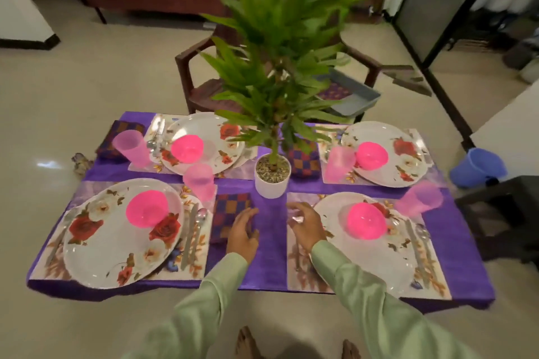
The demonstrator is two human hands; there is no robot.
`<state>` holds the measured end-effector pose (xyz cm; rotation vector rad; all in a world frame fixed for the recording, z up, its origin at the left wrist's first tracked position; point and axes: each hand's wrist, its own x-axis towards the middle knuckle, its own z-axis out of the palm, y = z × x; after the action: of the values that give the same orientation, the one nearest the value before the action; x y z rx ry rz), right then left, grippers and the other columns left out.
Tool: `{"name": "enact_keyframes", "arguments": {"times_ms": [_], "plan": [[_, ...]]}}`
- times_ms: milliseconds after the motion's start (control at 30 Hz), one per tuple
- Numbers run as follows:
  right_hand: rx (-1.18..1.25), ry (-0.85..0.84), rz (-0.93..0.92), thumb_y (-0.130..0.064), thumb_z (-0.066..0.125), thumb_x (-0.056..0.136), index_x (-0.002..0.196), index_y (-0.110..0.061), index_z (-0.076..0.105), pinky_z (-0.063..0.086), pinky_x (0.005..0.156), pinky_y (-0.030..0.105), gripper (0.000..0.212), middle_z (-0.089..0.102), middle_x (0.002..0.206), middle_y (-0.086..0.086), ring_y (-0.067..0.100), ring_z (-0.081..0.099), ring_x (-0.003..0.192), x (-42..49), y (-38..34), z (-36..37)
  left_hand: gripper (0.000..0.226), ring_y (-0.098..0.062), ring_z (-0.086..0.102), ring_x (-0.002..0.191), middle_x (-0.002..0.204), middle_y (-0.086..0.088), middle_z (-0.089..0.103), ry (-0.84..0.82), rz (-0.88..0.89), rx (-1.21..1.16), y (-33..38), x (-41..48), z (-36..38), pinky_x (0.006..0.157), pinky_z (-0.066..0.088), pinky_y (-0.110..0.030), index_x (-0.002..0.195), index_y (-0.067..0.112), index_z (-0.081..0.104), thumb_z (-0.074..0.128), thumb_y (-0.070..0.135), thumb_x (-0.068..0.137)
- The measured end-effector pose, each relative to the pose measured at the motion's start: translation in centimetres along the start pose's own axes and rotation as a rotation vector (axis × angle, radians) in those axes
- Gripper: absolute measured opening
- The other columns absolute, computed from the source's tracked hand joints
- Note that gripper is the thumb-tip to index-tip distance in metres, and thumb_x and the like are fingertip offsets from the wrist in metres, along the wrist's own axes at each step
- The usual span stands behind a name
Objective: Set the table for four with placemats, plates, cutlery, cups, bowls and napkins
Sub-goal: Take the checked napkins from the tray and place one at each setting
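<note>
A low table with a purple cloth (268,256) carries several floral placemats, each with a rose-patterned plate and a pink bowl: near left plate (116,248), near right plate (376,265), far left plate (210,131), far right plate (408,166). Pink cups (199,181) (420,198) and cutlery (194,227) lie beside the plates. My left hand (243,232) hovers open at the edge of a checked napkin (229,213). My right hand (306,224) hangs with loosely curled fingers, empty, over the near right placemat's corner.
A potted green plant in a white pot (271,181) stands at the table's middle, just beyond my hands. Behind the table is a brown chair (186,67) holding a grey tray (355,96). A blue bucket (475,166) sits on the floor at right.
</note>
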<state>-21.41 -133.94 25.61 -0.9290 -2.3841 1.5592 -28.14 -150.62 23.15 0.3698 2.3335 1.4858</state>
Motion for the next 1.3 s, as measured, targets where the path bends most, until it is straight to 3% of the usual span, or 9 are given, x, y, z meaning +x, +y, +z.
{"name": "enact_keyframes", "arguments": {"times_ms": [100, 167, 233, 333, 533, 667, 767, 1067, 1300], "plan": [[0.104, 0.086, -0.005, 0.009, 0.060, 0.081, 0.109, -0.017, 0.068, 0.055, 0.081, 0.036, 0.039, 0.063, 0.105, 0.000, 0.019, 0.060, 0.093, 0.0, 0.2, -6.6, 0.050, -0.024, 0.053, 0.122, 0.125, 0.000, 0.056, -0.098, 0.118, 0.012, 4.8, -1.3, 4.9, 0.108, 0.037, -0.030, 0.119, 0.022, 0.059, 0.055, 0.003, 0.073], [0.138, 0.144, -0.040, 0.008, 0.061, 0.082, 0.108, -0.020, 0.066, 0.055, 0.082, 0.030, 0.039, 0.063, 0.107, -0.002, 0.015, 0.060, 0.090, -0.2, 1.0, -11.8, 0.045, -0.021, 0.058, 0.112, 0.119, 0.003, 0.057, -0.146, 0.158, 0.010, 8.6, -1.9, 8.7, 0.096, 0.042, -0.020, 0.117, 0.020, 0.061, 0.056, 0.008, 0.074], [0.144, 0.191, -0.101, 0.008, 0.061, 0.082, 0.108, -0.025, 0.064, 0.050, 0.082, 0.017, 0.042, 0.064, 0.114, -0.003, 0.011, 0.061, 0.091, -0.6, 2.0, -16.6, 0.041, -0.019, 0.060, 0.105, 0.115, 0.001, 0.056, -0.197, 0.161, -0.063, 12.2, -2.5, 12.4, 0.078, 0.050, -0.016, 0.117, 0.018, 0.062, 0.058, -0.004, 0.082], [0.187, 0.260, -0.131, 0.009, 0.060, 0.081, 0.109, -0.026, 0.065, 0.049, 0.081, 0.016, 0.045, 0.066, 0.115, -0.003, 0.009, 0.062, 0.094, -1.4, 5.0, -25.4, 0.046, -0.023, 0.058, 0.111, 0.119, 0.002, 0.060, -0.210, 0.249, -0.112, 17.3, -3.8, 19.2, 0.093, 0.050, -0.034, 0.111, 0.037, 0.058, 0.061, 0.002, 0.081], [0.211, 0.432, -0.167, 0.007, 0.060, 0.084, 0.110, -0.019, 0.066, 0.048, 0.078, 0.016, 0.038, 0.067, 0.112, -0.003, 0.006, 0.061, 0.090, -3.0, 11.3, -41.6, 0.053, -0.015, 0.057, 0.116, 0.122, 0.004, 0.062, -0.338, 0.267, -0.170, 24.4, -5.2, 31.6, 0.098, 0.051, -0.039, 0.112, 0.034, 0.063, 0.062, -0.011, 0.084], [0.225, 0.466, -0.124, 0.003, 0.058, 0.086, 0.117, -0.023, 0.065, 0.048, 0.072, 0.012, 0.041, 0.065, 0.114, -0.005, 0.011, 0.062, 0.087, -3.9, 14.2, -49.2, 0.043, -0.021, 0.058, 0.119, 0.127, -0.007, 0.062, -0.396, 0.323, -0.166, 28.5, -5.4, 38.8, 0.106, 0.044, -0.035, 0.115, 0.029, 0.061, 0.065, 0.004, 0.080], [0.205, 0.488, -0.108, 0.003, 0.059, 0.086, 0.119, -0.022, 0.065, 0.048, 0.070, 0.011, 0.042, 0.064, 0.115, -0.003, 0.015, 0.062, 0.090, -3.5, 16.1, -53.4, 0.045, -0.025, 0.058, 0.120, 0.128, -0.007, 0.062, -0.423, 0.339, -0.174, 31.0, -4.6, 44.0, 0.105, 0.045, -0.030, 0.116, 0.023, 0.061, 0.065, -0.009, 0.085], [0.074, 0.417, -0.111, 0.000, 0.059, 0.087, 0.119, -0.026, 0.064, 0.048, 0.076, 0.013, 0.041, 0.063, 0.112, -0.004, 0.010, 0.061, 0.087, 4.4, 20.7, -64.3, 0.049, -0.024, 0.058, 0.117, 0.126, -0.003, 0.061, -0.408, 0.342, -0.230, 35.3, 1.3, 58.1, 0.106, 0.042, -0.036, 0.114, 0.032, 0.060, 0.063, -0.009, 0.086], [-0.033, 0.250, -0.099, -0.001, 0.059, 0.087, 0.119, -0.029, 0.063, 0.047, 0.076, 0.013, 0.042, 0.062, 0.112, -0.006, 0.011, 0.060, 0.088, 14.9, 23.2, -72.4, 0.042, -0.021, 0.057, 0.117, 0.129, -0.010, 0.060, -0.271, 0.202, -0.258, 38.4, 8.9, 66.7, 0.104, 0.044, -0.035, 0.124, 0.016, 0.061, 0.060, -0.006, 0.089]]}}
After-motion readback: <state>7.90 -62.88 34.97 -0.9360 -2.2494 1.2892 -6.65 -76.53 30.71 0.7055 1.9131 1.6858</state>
